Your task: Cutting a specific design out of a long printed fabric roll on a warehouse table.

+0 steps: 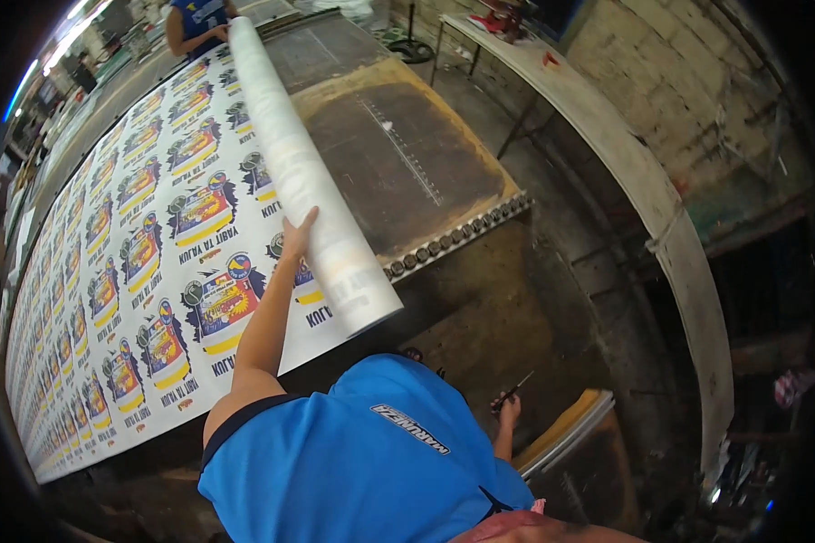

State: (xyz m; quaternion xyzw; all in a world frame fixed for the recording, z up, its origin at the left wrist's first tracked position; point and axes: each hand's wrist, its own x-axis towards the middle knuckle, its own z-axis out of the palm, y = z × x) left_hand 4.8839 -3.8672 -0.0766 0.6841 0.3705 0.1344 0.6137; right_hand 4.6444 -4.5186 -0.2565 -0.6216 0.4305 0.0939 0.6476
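Left hand [299, 238] spread against white roll [315, 172]; right hand [508, 412], apart, grips scissors [518, 385]; roll's axis slants away leftward.

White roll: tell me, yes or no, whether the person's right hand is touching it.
No, the left hand is against the white roll, while the right hand is well away, holding a dark pointed tool.

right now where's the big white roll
In the head view, the white roll slants left of centre, with the printed sheet to its left, the brown board to its right, and the left hand touching it.
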